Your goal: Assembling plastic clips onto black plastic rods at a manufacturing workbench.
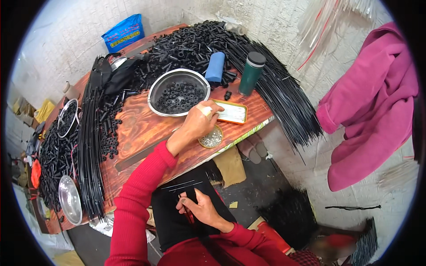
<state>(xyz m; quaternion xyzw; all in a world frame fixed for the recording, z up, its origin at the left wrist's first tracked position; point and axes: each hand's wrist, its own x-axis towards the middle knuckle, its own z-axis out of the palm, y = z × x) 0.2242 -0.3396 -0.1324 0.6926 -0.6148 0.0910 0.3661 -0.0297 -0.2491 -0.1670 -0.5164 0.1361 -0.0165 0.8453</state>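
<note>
The left hand (200, 120) reaches over the table (137, 119), its fingertips at the near-left end of a yellow-rimmed tray (246, 115) of thin white pins (234, 113). Its grip is pinched together, but I cannot tell whether a pin is between the fingers. Just below that hand sits a round dish (208, 146) of small shiny metal pieces (212, 137).

The right hand (205, 208) is over the lap, its grip closed around a dark red object (190, 216), partly hidden by the fingers. Thin light strips (182, 185) lie just beyond it, above black cloth (171, 230).

Left of the tray stands a metal bowl (151, 99) of black rings (179, 95). Behind are a green bottle (251, 77), a blue roll (215, 66) and heaped black tubes (177, 48).
</note>
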